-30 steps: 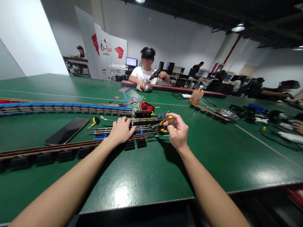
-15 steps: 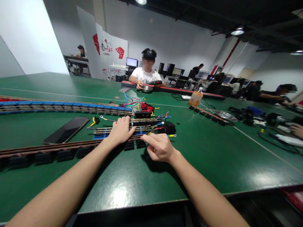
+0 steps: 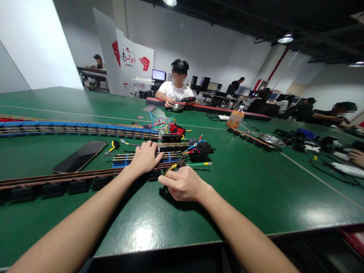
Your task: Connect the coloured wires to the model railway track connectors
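My left hand [image 3: 146, 157] is closed over short brass-coloured rails on a blue base [image 3: 121, 161], fingers on the far side and thumb toward the right. Wrapped in my right hand [image 3: 182, 183] are pliers [image 3: 180, 162] with dark jaws and yellow handles. Their jaws point away from me, among the wires at the right ends of the rails. Just beyond them is a flat black box [image 3: 201, 149] with red and blue wires. A green-yellow wire [image 3: 199, 164] with a ring terminal extends right from the jaws.
A black phone [image 3: 81, 155] lies left of the rails. Long brown rails on black blocks [image 3: 57, 180] and a curved blue track [image 3: 71, 129] run leftward. Across the table are a co-worker [image 3: 178, 89], a metal bowl [image 3: 176, 107] and an orange drink bottle [image 3: 235, 118].
My right hand has drawn toward me and slightly left, bringing the pliers' jaws into view. The black box by the wires has turned and tilted. My left hand has stayed in place.
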Demonstrator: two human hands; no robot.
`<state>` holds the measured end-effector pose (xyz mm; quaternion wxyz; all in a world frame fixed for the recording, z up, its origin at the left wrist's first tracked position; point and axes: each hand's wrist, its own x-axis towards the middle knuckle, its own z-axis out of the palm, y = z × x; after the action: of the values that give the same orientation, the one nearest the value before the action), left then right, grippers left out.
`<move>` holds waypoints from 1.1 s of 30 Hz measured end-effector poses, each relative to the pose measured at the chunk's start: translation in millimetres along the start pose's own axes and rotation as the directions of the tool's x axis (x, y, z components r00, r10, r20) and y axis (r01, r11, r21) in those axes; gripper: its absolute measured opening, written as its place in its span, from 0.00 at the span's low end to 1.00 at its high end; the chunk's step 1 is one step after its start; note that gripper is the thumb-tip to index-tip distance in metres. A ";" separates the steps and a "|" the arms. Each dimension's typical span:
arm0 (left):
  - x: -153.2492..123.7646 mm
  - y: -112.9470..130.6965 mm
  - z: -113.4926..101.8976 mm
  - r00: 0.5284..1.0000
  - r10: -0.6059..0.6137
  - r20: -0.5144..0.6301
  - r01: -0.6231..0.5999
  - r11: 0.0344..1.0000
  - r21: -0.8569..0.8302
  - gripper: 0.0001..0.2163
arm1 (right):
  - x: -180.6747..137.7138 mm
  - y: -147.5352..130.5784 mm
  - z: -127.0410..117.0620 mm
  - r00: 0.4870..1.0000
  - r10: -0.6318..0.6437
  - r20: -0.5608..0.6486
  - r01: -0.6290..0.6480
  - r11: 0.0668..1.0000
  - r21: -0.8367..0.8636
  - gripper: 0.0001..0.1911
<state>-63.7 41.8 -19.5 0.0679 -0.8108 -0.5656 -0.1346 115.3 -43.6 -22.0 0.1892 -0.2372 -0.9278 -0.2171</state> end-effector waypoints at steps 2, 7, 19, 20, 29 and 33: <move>-0.3 0.1 0.1 1.000 0.002 -0.009 -0.002 1.000 0.004 0.17 | 1.2 -1.5 -0.8 0.999 -0.007 0.041 0.007 1.000 -0.006 0.10; 0.0 -0.3 -0.1 1.000 0.003 0.001 -0.003 1.000 -0.001 0.17 | 2.7 -2.3 -2.3 0.997 0.007 0.074 -0.008 1.000 0.006 0.10; -0.5 -0.3 -1.5 1.000 0.007 0.011 -0.007 1.000 -0.003 0.18 | -2.9 7.9 -4.1 0.941 0.154 -0.303 -0.124 0.986 0.116 0.18; -0.4 -0.4 -1.2 1.000 0.008 0.012 -0.008 1.000 -0.002 0.18 | -3.1 8.6 -5.3 0.921 0.183 -0.344 -0.137 0.978 0.155 0.19; 0.2 -1.2 0.2 1.000 0.017 0.006 -0.017 1.000 -0.008 0.18 | -11.0 21.3 -14.0 0.586 0.641 -0.495 -0.417 0.763 0.495 0.17; 0.4 -0.7 -0.8 1.000 0.019 0.014 -0.019 1.000 -0.015 0.18 | -15.4 29.9 -13.1 0.428 0.803 -0.415 -0.473 0.590 0.654 0.13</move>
<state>-64.4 42.2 -18.6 0.0593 -0.8176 -0.5571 -0.1324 146.7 -31.9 -8.7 0.6306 -0.4346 -0.6427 0.0211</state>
